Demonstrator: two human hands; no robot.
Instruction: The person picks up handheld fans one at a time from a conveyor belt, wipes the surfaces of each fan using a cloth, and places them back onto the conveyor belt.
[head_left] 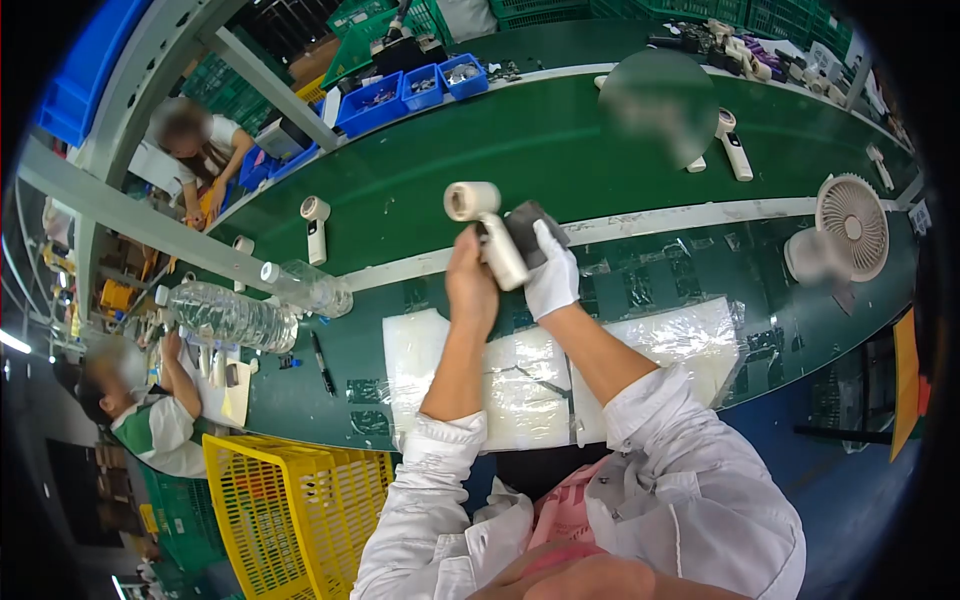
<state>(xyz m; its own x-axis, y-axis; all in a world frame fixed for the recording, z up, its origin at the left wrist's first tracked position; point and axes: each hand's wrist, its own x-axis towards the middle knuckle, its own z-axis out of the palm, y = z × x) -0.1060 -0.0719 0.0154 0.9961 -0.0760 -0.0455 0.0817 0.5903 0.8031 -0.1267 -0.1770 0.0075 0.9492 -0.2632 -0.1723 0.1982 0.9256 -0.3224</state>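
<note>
A white handheld fan (503, 252) with a round barrel head is in my left hand (468, 277), which is bare and wrapped around the side of its handle. My right hand (551, 277) wears a white glove and grips a dark grey cloth-like pad (527, 226). The pad lies close against the far side of the fan's handle. Both hands are raised over the near edge of the green conveyor belt (400, 225). Below them, sheets of white foam covered in clear film (525, 400) lie on the workbench.
Large water bottles (235, 315) and a black marker (322, 362) are at left, above a yellow crate (300, 510). A desk fan (850, 228) stands at right. More handheld fans (735, 146) lie on the belt. Two people (160, 425) work at left.
</note>
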